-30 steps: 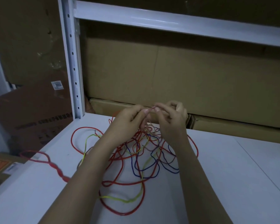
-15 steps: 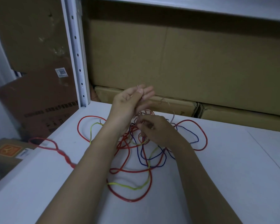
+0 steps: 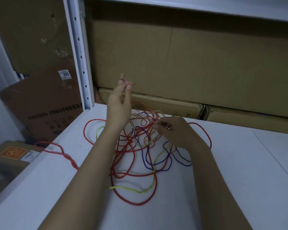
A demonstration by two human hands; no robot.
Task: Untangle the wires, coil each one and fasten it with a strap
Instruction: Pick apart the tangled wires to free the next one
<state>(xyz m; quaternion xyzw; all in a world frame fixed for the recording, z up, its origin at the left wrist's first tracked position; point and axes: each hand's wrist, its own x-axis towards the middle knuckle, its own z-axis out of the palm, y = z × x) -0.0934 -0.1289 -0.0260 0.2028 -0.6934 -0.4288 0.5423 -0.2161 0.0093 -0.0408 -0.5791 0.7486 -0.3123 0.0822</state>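
The left hand is up high and pinches a thin pink wire in its fingertips. The right hand pinches strands in the tangled wires, which lie on the white table.

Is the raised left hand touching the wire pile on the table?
Apart. The head view shows the left hand lifted above the tangled wires, pinching only a thin pinkish strand at its fingertips.
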